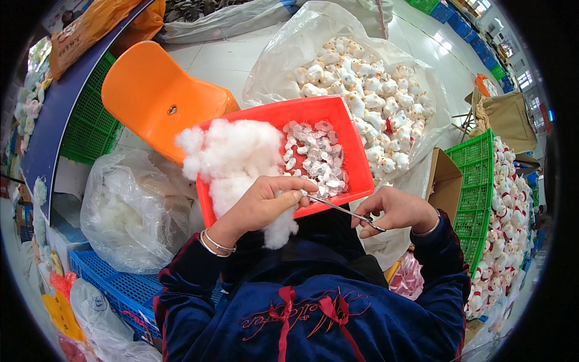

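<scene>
My left hand [263, 204] pinches a small white fabric piece [304, 193] between thumb and fingertips above the red tub's near edge. White fluffy stuffing [278, 232] hangs beneath this hand. Fingers of my right hand [398, 208] are at the ring handles of slim metal forceps [342, 209], whose tip meets the small piece. In the red tub [362, 171] in front of me, a big heap of white stuffing [241, 148] fills the left side. Many small white and grey fabric pieces [318, 151] lie on the right side.
An orange chair [151, 90] stands behind the tub at left. Beyond the tub, a large clear bag [274, 66] holds many white plush pieces [386, 108]. Green crates [473, 193] with plush toys stand at right. A bag of stuffing [129, 211] rests on a blue crate [120, 286] at left.
</scene>
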Demonstrator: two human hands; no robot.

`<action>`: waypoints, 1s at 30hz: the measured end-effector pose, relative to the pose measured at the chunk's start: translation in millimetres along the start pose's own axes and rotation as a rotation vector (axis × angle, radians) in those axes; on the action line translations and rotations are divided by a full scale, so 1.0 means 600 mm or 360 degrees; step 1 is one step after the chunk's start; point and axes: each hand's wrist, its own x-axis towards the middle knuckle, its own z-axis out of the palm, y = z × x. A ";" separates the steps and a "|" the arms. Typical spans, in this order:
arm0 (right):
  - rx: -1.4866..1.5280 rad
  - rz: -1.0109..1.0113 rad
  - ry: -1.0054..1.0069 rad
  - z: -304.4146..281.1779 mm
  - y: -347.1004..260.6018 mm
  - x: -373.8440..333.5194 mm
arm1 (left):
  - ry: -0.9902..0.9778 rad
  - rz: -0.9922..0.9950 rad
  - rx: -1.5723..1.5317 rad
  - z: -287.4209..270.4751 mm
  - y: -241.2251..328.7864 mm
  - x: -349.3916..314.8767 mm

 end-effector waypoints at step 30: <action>0.0147 -0.0078 -0.0088 -0.006 0.025 0.001 | -0.0028 -0.0019 -0.0183 0.009 0.014 0.002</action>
